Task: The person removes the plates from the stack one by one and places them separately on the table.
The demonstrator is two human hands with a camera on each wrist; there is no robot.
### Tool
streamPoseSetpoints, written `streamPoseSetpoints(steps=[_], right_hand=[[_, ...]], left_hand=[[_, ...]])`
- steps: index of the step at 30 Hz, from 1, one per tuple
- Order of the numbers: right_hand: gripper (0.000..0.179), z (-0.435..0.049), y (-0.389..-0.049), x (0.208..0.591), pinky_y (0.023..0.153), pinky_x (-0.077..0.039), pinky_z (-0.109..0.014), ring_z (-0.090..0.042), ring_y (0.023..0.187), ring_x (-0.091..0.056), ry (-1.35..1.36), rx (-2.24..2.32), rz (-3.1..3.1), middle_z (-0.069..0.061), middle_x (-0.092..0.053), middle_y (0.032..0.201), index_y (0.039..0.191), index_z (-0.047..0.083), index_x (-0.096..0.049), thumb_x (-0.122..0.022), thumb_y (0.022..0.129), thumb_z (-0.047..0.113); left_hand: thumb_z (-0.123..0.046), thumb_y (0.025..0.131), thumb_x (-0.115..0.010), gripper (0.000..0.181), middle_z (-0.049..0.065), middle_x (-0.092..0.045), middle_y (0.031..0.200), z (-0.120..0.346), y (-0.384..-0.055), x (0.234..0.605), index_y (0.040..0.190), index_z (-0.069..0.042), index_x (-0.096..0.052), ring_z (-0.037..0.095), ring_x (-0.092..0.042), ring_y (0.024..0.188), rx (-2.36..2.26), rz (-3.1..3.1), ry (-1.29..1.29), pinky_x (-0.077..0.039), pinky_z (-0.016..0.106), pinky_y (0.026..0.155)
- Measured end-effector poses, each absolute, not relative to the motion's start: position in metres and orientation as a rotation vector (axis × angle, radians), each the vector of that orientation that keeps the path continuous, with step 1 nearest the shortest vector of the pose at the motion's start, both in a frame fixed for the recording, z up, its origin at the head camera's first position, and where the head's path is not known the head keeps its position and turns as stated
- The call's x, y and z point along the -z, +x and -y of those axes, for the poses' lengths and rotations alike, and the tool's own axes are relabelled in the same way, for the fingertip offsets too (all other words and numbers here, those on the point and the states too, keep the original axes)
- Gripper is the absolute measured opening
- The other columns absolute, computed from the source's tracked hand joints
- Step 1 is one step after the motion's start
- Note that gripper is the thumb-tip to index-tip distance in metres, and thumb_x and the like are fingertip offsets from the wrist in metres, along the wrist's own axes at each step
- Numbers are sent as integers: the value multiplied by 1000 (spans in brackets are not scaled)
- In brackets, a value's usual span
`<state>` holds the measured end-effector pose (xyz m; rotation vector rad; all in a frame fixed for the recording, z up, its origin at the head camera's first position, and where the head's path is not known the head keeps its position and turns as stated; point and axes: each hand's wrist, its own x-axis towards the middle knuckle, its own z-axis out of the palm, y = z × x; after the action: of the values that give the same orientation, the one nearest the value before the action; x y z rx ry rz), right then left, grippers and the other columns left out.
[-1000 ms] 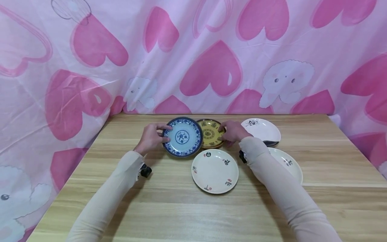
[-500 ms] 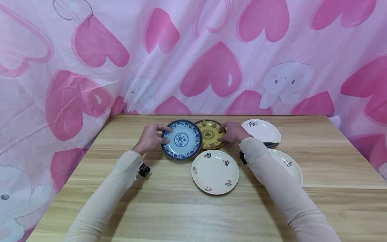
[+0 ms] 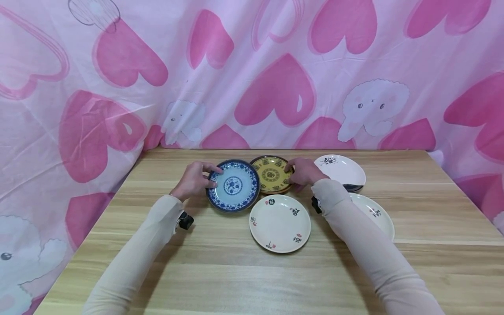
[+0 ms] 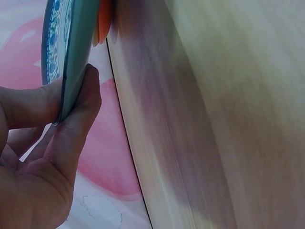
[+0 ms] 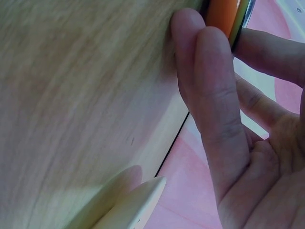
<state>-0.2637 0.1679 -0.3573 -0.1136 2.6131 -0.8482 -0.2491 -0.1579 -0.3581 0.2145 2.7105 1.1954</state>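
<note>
My left hand [image 3: 195, 178] pinches the left rim of a blue-and-white plate [image 3: 233, 185]. In the left wrist view this plate [image 4: 78, 57] is held off the table, its rim between thumb and fingers. My right hand [image 3: 305, 171] pinches the right rim of a yellow patterned plate [image 3: 271, 175], whose orange underside [image 5: 221, 16] shows in the right wrist view. The blue plate's right edge slightly covers the yellow plate's left edge in the head view. Just in front lies a white plate [image 3: 280, 224] with black and red characters.
At the back right sits a white plate with a dark floral print [image 3: 342, 169] and a dark patch at its edge. Another white plate with characters [image 3: 376, 214] is partly hidden by my right sleeve. A pink heart-print cloth [image 3: 275, 87] hangs behind the wooden table [image 3: 244, 284].
My left hand and the blue plate have moved left and slightly toward me, uncovering more of the yellow plate. My right hand stays at the yellow plate's rim.
</note>
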Motion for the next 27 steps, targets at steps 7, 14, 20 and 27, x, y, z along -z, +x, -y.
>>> streamPoseSetpoints(steps=[7, 14, 20, 27], right_hand=[[45, -168, -264, 357, 57, -57, -28, -18, 60, -68, -112, 828, -2620, -27, -50, 120, 125, 9, -53, -65, 82, 9], [46, -167, -263, 355, 58, -57, -28, -18, 60, -68, -110, 817, -2617, -28, -52, 119, 126, 9, -52, -65, 82, 9], [45, -167, -263, 356, 58, -57, -28, -18, 60, -68, -117, 824, -2621, -28, -51, 119, 125, 8, -53, -66, 82, 9], [45, -168, -263, 357, 58, -57, -27, -18, 60, -68, -113, 831, -2623, -26, -52, 118, 124, 9, -53, -66, 82, 9]], left_hand=[[6, 70, -72, 39, 8, -59, 125, 159, -248, 357, 104, -15, -69, 27, -56, 110, -1161, -2679, 210, -56, 29, 76], [7, 72, -69, 39, 5, -57, 128, 162, -246, 358, 102, -18, -70, 26, -53, 112, -1127, -2643, 165, -56, 28, 75], [8, 74, -66, 38, 7, -53, 131, 163, -244, 357, 101, -18, -70, 27, -50, 117, -1079, -2637, 188, -55, 32, 82], [8, 73, -67, 36, 6, -59, 122, 166, -243, 359, 95, -20, -71, 25, -49, 115, -992, -2642, 220, -51, 37, 91]])
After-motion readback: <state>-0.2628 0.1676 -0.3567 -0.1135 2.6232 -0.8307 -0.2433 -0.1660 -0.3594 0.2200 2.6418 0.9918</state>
